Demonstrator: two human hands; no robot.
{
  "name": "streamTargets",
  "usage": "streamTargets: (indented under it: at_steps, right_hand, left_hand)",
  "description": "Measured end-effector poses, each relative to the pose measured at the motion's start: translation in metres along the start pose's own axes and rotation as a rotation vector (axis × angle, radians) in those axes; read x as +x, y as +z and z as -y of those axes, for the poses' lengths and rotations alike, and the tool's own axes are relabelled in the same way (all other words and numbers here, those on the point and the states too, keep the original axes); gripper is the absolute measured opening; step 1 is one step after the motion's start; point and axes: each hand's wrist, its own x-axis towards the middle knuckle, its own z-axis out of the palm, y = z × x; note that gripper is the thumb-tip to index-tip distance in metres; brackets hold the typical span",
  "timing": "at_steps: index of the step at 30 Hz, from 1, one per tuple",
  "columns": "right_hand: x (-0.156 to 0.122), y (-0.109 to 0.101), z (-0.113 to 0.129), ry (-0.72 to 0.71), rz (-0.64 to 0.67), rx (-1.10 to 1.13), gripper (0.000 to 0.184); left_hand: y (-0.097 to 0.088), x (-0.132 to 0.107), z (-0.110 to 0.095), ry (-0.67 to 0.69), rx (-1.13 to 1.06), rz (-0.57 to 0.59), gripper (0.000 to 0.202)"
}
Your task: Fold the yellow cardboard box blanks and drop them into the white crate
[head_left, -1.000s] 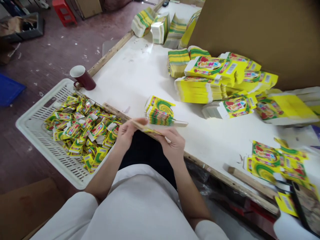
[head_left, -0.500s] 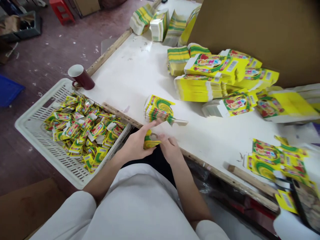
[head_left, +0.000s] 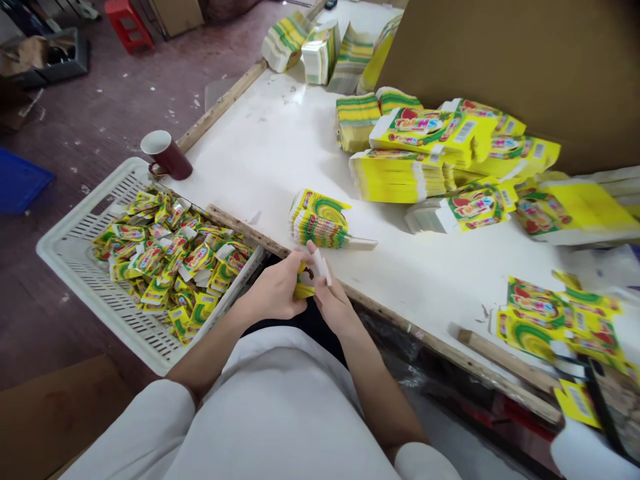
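Note:
Between my hands is a small yellow carton (head_left: pixel 305 288), with a white flap standing up on its right side. My left hand (head_left: pixel 275 288) grips the yellow side, fingers curled round it. From the other side my right hand (head_left: pixel 336 308) pinches the carton at the white flap; part of the carton is hidden behind the fingers. Just beyond my fingertips, a fanned stack of flat printed cartons (head_left: pixel 320 217) lies on the white table (head_left: pixel 240 160). At my left, a white plastic basket (head_left: pixel 65 267) holds many small folded cartons (head_left: pixel 165 260).
A maroon mug (head_left: pixel 173 162) stands at the table's left edge by the basket. Bundles of flat cartons (head_left: pixel 400 177) are piled before a large cardboard sheet (head_left: pixel 525 73). Loose cartons (head_left: pixel 535 310), a wooden strip (head_left: pixel 505 360) and a phone-like object (head_left: pixel 615 400) lie at the right.
The white flap, earlier flatter and pointing away to the left, now stands up at the right hand's fingers. My right fingers have moved up onto it; the left hand keeps its grip.

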Motion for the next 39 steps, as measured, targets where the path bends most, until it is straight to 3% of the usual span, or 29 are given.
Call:
streamTargets:
  at_steps: [2,6,8,10,12,16,21,27,34,37,39]
  right_hand:
    - [0.001,0.002,0.006,-0.037,0.004,-0.128,0.073]
    - [0.003,0.004,0.012,-0.194,0.060,-0.455,0.088]
    - [0.005,0.002,0.011,-0.245,0.096,-0.510,0.079]
    - [0.006,-0.001,0.009,-0.231,0.093,-0.437,0.069]
    - [0.007,-0.005,0.007,-0.170,0.099,-0.258,0.071]
    - [0.009,-0.007,0.006,-0.026,0.111,0.054,0.069]
    - [0.012,0.000,0.004,0.148,-0.044,0.260,0.053]
    - [0.018,-0.008,0.001,0.320,-0.082,0.493,0.040]
    - [0.020,-0.003,0.002,0.295,-0.164,0.456,0.044]
    - [0.012,0.001,0.005,0.150,-0.173,0.275,0.044]
    - [0.005,0.002,0.008,-0.008,-0.110,0.054,0.053]
  left_hand:
    - [0.002,0.001,0.004,0.027,0.022,-0.024,0.069]
    - [0.006,0.002,0.016,0.126,0.006,-0.036,0.068]
    - [0.006,0.002,0.020,0.163,0.001,-0.054,0.063]
    - [0.006,0.003,0.020,0.133,-0.042,-0.111,0.063]
    - [0.003,0.004,0.018,0.044,-0.111,-0.168,0.067]
    - [-0.002,0.005,0.011,-0.064,-0.114,-0.185,0.063]
    - [-0.002,0.004,0.008,-0.029,0.019,-0.191,0.073]
    - [0.001,0.003,0.005,0.113,0.197,-0.222,0.081]
    - [0.006,0.002,0.005,0.159,0.238,-0.274,0.076]
    - [0.005,0.003,0.007,0.136,0.201,-0.250,0.076]
    - [0.005,0.004,0.010,0.133,0.145,-0.216,0.076]
